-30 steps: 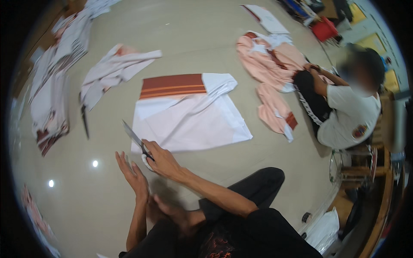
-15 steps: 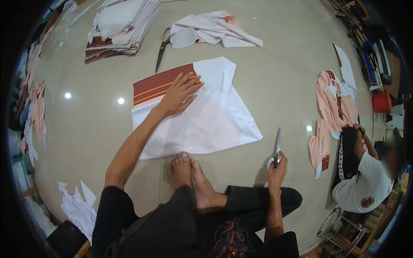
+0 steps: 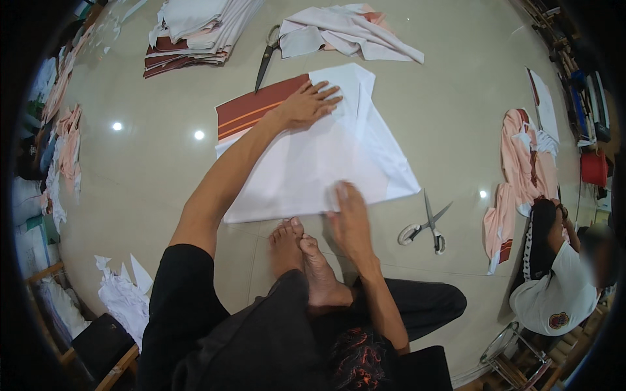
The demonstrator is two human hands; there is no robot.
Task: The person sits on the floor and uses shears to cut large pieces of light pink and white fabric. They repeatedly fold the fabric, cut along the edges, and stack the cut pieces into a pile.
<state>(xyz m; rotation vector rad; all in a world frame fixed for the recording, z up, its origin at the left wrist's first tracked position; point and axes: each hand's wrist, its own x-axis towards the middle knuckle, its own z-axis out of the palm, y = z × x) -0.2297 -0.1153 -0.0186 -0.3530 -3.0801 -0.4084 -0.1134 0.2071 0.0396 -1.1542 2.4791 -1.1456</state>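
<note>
- White fabric panel [image 3: 313,169] with a maroon band [image 3: 251,107] and orange stripes: spread on the tiled floor [image 3: 456,111], directly in front of the person's bare feet [image 3: 287,247].
- Left hand [image 3: 310,106]: palm down on the panel's upper part, beside the band's right end; fingers extended and parted, nothing grasped.
- Right hand [image 3: 352,218]: blurred, over the panel's lower edge; thumb and fingers look parted. Contact with, or hold on, the cloth cannot be determined.
- Scissors [image 3: 431,223]: on the floor to the right of the panel, blades apart.
- Dark-handled shears [image 3: 264,62]: on the floor beyond the panel, beside a crumpled pale cloth [image 3: 345,32].
- Stack of fabric pieces [image 3: 195,32]: far left of the shears.
- Peach fabric pieces [image 3: 518,156]: at right, near a seated co-worker [image 3: 554,287].
- White scraps [image 3: 124,296]: lower left, on the floor.
</note>
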